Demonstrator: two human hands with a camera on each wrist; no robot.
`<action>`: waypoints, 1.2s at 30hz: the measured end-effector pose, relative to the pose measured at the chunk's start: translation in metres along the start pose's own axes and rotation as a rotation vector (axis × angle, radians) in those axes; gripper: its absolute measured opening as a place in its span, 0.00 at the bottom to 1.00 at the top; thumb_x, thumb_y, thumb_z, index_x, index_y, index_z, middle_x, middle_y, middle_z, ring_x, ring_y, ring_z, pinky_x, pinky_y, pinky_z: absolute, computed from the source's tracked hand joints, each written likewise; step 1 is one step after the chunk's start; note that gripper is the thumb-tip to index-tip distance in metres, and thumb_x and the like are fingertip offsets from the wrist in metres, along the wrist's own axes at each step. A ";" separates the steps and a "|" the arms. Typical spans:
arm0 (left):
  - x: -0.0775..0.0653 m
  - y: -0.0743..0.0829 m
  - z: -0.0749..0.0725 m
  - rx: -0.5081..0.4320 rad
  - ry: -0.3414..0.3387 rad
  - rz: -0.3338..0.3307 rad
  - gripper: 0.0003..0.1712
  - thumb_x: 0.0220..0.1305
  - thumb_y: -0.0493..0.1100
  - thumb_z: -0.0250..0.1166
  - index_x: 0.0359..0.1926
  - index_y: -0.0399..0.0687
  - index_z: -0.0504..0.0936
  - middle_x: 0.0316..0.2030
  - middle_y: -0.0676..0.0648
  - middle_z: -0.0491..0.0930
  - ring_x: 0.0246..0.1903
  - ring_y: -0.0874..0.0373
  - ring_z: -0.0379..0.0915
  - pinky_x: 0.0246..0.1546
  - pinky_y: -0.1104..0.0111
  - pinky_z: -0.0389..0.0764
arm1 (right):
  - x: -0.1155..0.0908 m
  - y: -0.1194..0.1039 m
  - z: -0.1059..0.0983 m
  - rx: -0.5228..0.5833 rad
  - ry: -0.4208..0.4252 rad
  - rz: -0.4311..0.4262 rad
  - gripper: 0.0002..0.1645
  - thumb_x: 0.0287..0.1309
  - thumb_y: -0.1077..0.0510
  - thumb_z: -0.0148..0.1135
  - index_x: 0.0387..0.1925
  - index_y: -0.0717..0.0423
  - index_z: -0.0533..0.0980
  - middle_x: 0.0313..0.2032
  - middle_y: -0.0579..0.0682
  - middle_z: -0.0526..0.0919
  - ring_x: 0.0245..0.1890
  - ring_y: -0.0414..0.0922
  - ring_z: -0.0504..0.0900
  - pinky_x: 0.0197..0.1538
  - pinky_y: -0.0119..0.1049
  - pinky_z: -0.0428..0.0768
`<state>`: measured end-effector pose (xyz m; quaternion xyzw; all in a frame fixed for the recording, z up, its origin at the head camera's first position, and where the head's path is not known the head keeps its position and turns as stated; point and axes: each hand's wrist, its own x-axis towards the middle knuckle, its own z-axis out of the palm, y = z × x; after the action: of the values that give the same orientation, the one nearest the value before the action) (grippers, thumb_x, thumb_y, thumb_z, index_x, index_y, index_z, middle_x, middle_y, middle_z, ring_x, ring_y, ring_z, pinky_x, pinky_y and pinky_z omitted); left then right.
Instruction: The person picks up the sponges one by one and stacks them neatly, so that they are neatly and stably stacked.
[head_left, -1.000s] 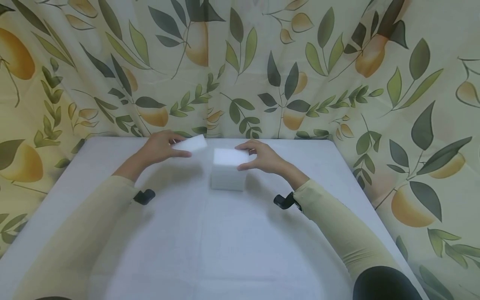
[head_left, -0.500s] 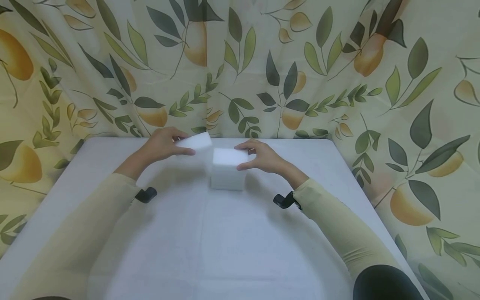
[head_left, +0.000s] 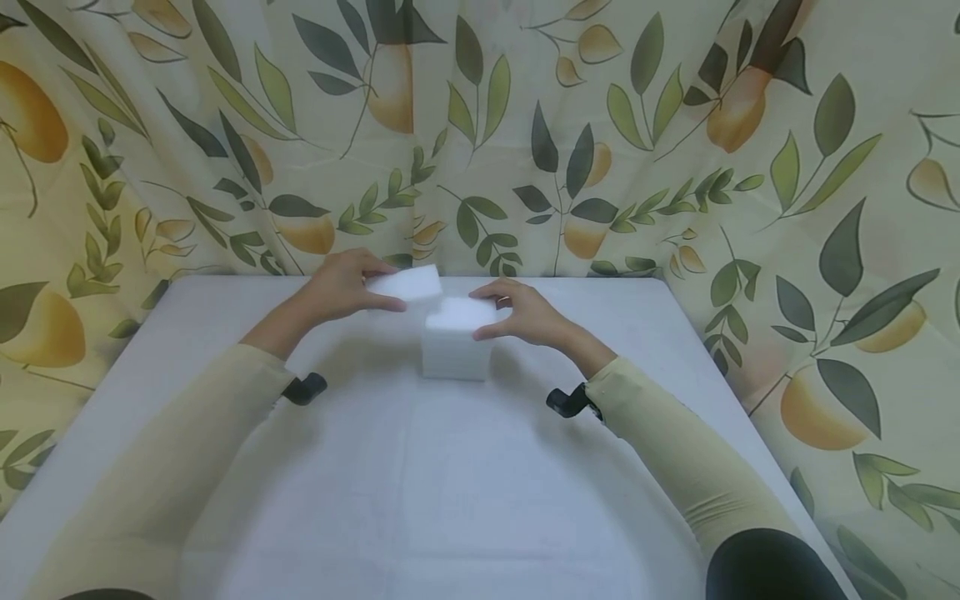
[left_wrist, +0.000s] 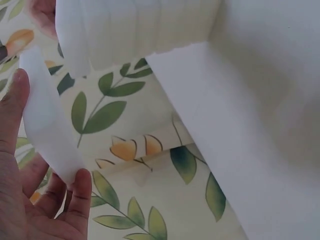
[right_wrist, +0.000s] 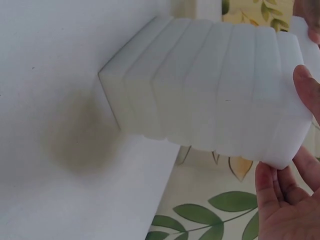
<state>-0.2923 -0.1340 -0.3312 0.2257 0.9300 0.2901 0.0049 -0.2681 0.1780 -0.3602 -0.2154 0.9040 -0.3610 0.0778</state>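
Observation:
My left hand (head_left: 337, 289) grips one white, sponge-like foam block (head_left: 414, 285) by its left end, thumb on the near side. In the left wrist view this thin block (left_wrist: 47, 112) is held between the thumb and the fingertips. It is raised and slightly tilted, at the upper left corner of a stack of the same white blocks (head_left: 454, 354). The right wrist view shows the stack (right_wrist: 200, 80) as several layers standing on the table, edges slightly uneven. My right hand (head_left: 528, 315) holds the stack at its top right, thumb in front and fingers behind, around the topmost layer.
The stack stands toward the far side of a white-covered table (head_left: 480, 483). A leaf-and-fruit patterned curtain (head_left: 480, 192) hangs right behind the table's far edge and along both sides. Black wrist mounts (head_left: 572, 402) stick out below the sleeves.
My left hand has carried its foam block rightward, from left of the stack to its upper left corner. The right hand and the stack have stayed in place.

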 end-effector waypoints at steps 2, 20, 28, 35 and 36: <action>0.001 0.004 0.001 -0.001 0.003 0.012 0.38 0.43 0.64 0.78 0.55 0.51 0.85 0.40 0.47 0.78 0.39 0.52 0.68 0.37 0.63 0.70 | 0.000 0.000 0.000 0.008 0.004 -0.003 0.42 0.44 0.49 0.79 0.62 0.53 0.74 0.61 0.51 0.73 0.60 0.50 0.72 0.65 0.42 0.73; 0.009 0.031 0.012 -0.009 -0.003 0.074 0.40 0.43 0.60 0.79 0.57 0.47 0.83 0.46 0.44 0.79 0.44 0.50 0.72 0.42 0.61 0.76 | 0.000 0.001 0.001 0.036 0.018 0.016 0.42 0.45 0.50 0.79 0.62 0.56 0.73 0.62 0.53 0.72 0.60 0.53 0.73 0.65 0.50 0.73; 0.014 0.038 0.020 -0.021 -0.024 0.086 0.39 0.43 0.63 0.78 0.56 0.51 0.84 0.47 0.47 0.78 0.43 0.53 0.71 0.40 0.62 0.77 | -0.001 -0.001 0.002 0.045 0.023 0.031 0.43 0.45 0.51 0.78 0.62 0.58 0.71 0.62 0.53 0.72 0.61 0.54 0.73 0.64 0.47 0.75; 0.018 0.044 0.024 -0.018 -0.042 0.111 0.39 0.43 0.63 0.78 0.56 0.51 0.84 0.54 0.46 0.78 0.48 0.52 0.72 0.44 0.61 0.78 | -0.002 -0.001 0.003 0.055 0.028 0.022 0.44 0.45 0.50 0.79 0.63 0.57 0.71 0.58 0.54 0.74 0.59 0.54 0.74 0.64 0.53 0.74; 0.019 0.045 0.025 -0.017 -0.044 0.117 0.39 0.43 0.63 0.78 0.56 0.50 0.84 0.55 0.46 0.79 0.49 0.52 0.72 0.44 0.60 0.78 | -0.002 -0.001 0.003 0.057 0.029 0.021 0.44 0.45 0.50 0.79 0.63 0.57 0.71 0.57 0.54 0.75 0.59 0.54 0.74 0.64 0.53 0.74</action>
<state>-0.2875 -0.0801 -0.3251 0.2859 0.9124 0.2928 0.0104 -0.2655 0.1767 -0.3617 -0.1984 0.8967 -0.3886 0.0745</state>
